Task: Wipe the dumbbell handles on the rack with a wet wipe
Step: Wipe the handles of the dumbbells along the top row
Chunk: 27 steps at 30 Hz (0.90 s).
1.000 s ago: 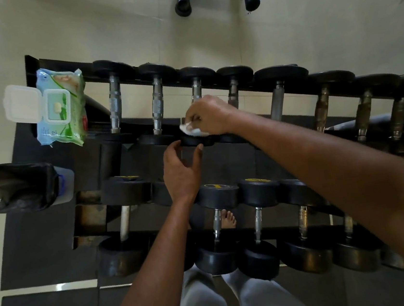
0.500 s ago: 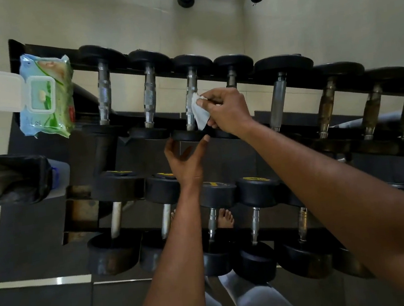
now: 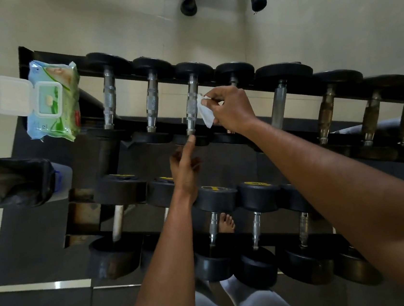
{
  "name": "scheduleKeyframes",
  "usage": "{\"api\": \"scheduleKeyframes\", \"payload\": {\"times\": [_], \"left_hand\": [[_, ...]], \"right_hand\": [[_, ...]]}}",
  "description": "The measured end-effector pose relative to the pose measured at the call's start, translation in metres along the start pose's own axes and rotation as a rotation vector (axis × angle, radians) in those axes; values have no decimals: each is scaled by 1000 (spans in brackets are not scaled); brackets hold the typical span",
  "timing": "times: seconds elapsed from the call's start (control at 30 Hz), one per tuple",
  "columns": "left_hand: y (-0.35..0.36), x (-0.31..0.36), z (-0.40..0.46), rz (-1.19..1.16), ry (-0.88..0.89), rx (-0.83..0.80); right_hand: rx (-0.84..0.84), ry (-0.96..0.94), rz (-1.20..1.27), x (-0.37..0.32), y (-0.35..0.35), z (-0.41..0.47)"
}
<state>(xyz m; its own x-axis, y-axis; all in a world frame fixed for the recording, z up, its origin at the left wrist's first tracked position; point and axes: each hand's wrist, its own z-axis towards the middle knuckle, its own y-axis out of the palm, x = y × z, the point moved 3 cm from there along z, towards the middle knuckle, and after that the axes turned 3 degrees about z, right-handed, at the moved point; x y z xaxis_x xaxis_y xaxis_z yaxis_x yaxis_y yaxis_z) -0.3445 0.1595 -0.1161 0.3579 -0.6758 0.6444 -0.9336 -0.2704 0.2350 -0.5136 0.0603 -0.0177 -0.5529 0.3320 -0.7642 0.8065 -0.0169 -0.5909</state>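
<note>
A black two-tier rack point(image 3: 54, 56) carries several black dumbbells with metal handles. My right hand point(image 3: 231, 108) pinches a white wet wipe point(image 3: 205, 112) just right of the third dumbbell handle point(image 3: 192, 106) on the upper tier; the wipe hangs beside the handle, close to touching it. My left hand point(image 3: 185, 167) reaches up below that handle, one finger stretched out onto the dumbbell's near head, the other fingers loosely curled and holding nothing.
A wet wipe pack point(image 3: 53, 102) with its lid flipped open lies on the rack's left end. A black bag over a bin point(image 3: 15, 181) stands left of the rack. Rusty handles point(image 3: 326, 113) sit on the right. My bare foot point(image 3: 226, 223) shows through the lower tier.
My right hand lifted the wipe from the dumbbell's near head up alongside the third handle. My left hand let go of the near head and now points one finger at it.
</note>
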Motion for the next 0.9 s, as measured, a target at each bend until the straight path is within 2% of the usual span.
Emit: {"api": "scheduleKeyframes", "payload": {"times": [0.1,0.23,0.33,0.4,0.47,0.53,0.6,0.67,0.8,0.9], "left_hand": [[-2,-3,-5,42,41,53],[-8,-2,-1,72,-17,44],[-12,1,4,123,-80,-16],[-13,4,1,200,-72,-1],[-15,8,-11,306,21,102],[-20,14,-24,429,234,217],[-24,26,-33,527,450,244],[-26,39,-32,603,592,223],[-29,56,-25,724,661,193],[-31,60,-23,775,665,163]], "right_hand": [[17,-122,-133,-5,1,3],[52,-291,-292,-18,6,13],[127,-337,-395,-29,7,21],[173,-357,-445,-34,5,24],[208,-376,-500,-36,6,25],[196,-377,-543,-35,9,26],[136,-363,-530,-32,14,27],[66,-360,-479,-27,17,24],[-68,-372,-452,-17,22,3],[-99,-350,-451,-11,23,-7]]}}
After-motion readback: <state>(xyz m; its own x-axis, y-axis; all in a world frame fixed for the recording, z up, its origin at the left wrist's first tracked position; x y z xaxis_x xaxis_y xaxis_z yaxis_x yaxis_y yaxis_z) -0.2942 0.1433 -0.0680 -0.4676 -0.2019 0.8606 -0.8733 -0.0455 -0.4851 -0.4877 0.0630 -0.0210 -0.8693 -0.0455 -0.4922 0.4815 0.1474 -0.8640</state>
